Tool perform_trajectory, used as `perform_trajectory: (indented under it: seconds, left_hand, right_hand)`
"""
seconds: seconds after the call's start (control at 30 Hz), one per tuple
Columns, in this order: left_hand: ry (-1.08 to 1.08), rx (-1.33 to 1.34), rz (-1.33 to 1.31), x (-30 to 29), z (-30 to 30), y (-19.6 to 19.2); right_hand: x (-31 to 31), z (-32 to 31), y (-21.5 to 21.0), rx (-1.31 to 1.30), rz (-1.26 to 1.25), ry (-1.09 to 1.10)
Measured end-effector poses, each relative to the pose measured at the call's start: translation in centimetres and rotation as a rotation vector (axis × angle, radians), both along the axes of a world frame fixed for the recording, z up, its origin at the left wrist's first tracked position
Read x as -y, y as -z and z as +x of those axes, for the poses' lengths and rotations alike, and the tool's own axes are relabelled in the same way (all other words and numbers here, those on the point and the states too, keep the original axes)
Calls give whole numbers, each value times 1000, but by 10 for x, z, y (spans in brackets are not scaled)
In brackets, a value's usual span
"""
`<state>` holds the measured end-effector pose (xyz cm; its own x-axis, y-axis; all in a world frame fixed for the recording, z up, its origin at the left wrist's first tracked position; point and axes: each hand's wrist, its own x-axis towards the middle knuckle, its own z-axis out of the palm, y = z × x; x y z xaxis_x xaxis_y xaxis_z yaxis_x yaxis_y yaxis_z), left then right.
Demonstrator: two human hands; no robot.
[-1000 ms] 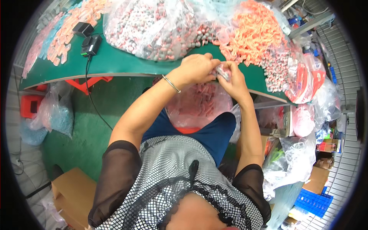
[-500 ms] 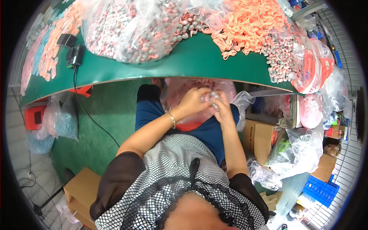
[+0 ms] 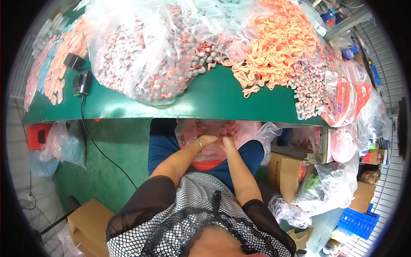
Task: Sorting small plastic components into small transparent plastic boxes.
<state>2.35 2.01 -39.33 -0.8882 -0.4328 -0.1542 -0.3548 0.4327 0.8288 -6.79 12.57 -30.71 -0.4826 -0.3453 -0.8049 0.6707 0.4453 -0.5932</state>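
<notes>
Both my hands are down at my lap, below the edge of the green table. My left hand, with a thin bracelet on the wrist, and my right hand rest side by side on a clear plastic bag of pink pieces that sits between my knees. The fingers are curled into the bag's top; whether they grip a small piece or only the plastic I cannot tell.
On the table lie a big clear bag of grey and pink pieces, a heap of orange cords, loose grey pieces and a black device with a cable. Cardboard boxes and plastic bags stand at my right.
My hands came down from the table edge to my lap and now rest in the bag of pink pieces. My head has tilted so the table fills more of the view.
</notes>
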Motion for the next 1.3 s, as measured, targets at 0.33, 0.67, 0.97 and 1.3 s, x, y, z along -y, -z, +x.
perform_trajectory:
  seconds: [0.33,0.67,0.97,1.3]
  left_hand:
    - [238,-534,-240,41,4,-394]
    - [-140,-389,-1237,127,-99,-406]
    - [-69,-565,-1024,122,-43,-428]
    - [250,-580,-718,112,-10,-402]
  right_hand:
    - [-39,-32,-87,-373,-341,-183]
    - [-48,-24,-209,-675,-444,-364]
    - [-11,-46,-315,-1526,-453,-435]
    - [24,-55,-315,-2005,-401,-777]
